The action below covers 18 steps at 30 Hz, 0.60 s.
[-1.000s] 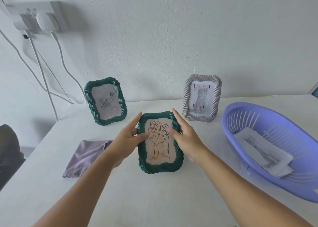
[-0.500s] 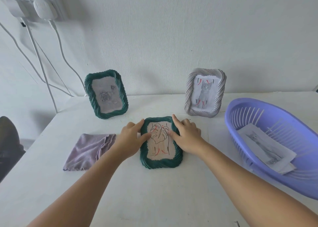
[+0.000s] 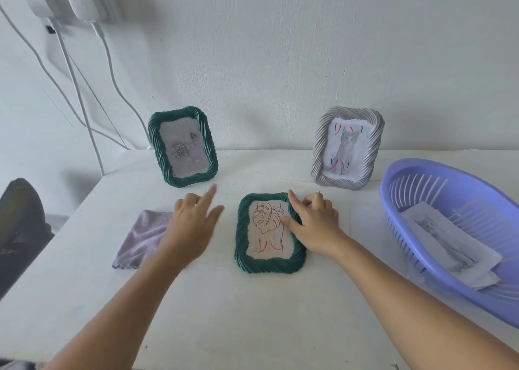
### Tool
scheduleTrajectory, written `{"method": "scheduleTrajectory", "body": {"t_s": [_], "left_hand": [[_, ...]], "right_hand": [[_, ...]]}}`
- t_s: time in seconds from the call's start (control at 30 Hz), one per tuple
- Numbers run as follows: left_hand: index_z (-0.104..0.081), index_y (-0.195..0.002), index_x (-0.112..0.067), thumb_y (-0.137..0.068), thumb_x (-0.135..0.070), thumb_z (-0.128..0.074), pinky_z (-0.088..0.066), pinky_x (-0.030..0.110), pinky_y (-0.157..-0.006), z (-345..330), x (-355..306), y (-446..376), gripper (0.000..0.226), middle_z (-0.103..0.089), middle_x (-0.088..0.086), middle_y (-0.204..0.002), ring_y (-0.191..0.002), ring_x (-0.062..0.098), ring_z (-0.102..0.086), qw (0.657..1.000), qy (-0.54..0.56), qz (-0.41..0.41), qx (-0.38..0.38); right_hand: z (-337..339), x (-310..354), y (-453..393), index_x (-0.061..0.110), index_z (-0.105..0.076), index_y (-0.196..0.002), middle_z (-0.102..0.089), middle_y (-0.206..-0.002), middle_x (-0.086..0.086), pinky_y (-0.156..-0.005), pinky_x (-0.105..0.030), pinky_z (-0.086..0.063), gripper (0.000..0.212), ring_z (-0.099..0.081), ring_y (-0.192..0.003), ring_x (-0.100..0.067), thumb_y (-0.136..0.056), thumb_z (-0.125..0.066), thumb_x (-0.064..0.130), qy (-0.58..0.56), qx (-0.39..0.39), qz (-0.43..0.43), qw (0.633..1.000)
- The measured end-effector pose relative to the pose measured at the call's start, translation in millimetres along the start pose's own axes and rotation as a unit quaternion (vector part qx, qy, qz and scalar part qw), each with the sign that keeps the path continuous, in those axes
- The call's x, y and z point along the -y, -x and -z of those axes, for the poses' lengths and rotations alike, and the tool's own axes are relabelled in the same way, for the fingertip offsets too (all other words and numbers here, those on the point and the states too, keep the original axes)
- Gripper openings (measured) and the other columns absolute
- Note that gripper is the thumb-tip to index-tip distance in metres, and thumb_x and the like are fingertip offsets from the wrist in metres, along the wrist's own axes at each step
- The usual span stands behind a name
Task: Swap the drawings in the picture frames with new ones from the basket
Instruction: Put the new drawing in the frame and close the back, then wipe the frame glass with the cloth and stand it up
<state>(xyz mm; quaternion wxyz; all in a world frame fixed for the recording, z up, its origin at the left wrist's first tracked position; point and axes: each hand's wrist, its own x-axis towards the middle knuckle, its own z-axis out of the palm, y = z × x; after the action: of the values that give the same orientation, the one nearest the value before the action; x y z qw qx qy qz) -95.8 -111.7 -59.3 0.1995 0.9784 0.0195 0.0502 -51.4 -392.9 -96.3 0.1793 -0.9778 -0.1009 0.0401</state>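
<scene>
While the green frame with the leaf drawing (image 3: 269, 233) lies flat on the white table (image 3: 252, 313), face up at centre, we note our right hand (image 3: 310, 223) resting on its right edge: the thumb lies on the drawing, the index finger stretches along the upper right rim, and the other fingers curl just off the frame on the table side. We cannot call this a firm grip; it reads as a light hold on the rim. Our left hand (image 3: 191, 223) is clear of the frame, above the table just to its left, fingers loosely spread, index extended, holding nothing (it partly covers the lilac cloth (image 3: 140, 240)). Two more frames stand upright at the back near the wall: a green frame with a rose drawing (image 3: 182, 146) on the left and a grey frame with a cat drawing (image 3: 347, 147) on the right. At the right sits the purple basket (image 3: 415, 184), holding paper sheets (image 3: 449, 243), the top one showing a grey cat sketch. White cables (image 3: 81, 103) hang from a wall socket at upper left.
</scene>
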Motion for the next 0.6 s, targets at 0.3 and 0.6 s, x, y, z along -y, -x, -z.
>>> {"method": "scheduleTrajectory", "body": {"t_s": [0.3, 0.6], "left_hand": [[-0.012, -0.159, -0.041, -0.104, -0.047, -0.036, -0.034, 0.055, -0.105, 48.3, 91.2, 16.1, 0.06, -0.04, 0.022, -0.144, -0.128, 0.045, -0.038, 0.963, -0.106, 0.248, 0.007], [-0.031, -0.155, -0.026, -0.092, -0.012, -0.061, -0.048, 0.042, -0.077, 41.2, 94.7, 10.7, 0.071, -0.063, 0.01, -0.093, -0.091, 0.028, -0.057, 0.978, 0.093, 0.181, -0.043]], "right_hand": [[1.4, 1.3, -1.0, 0.042, -0.012, -0.161, -0.027, -0.124, 0.0, -0.113, -0.042, -0.025, 0.071, -0.032, -0.124, -0.026, -0.099, -0.035, 0.067, 0.004, 0.001, -0.006, 1.0], [6.3, 3.7, 1.4, 0.041, -0.011, -0.161, -0.031, -0.131, -0.002, -0.113, -0.043, -0.025, 0.074, -0.032, -0.127, -0.028, -0.098, -0.038, 0.068, -0.02, 0.007, -0.008, 1.0]]}}
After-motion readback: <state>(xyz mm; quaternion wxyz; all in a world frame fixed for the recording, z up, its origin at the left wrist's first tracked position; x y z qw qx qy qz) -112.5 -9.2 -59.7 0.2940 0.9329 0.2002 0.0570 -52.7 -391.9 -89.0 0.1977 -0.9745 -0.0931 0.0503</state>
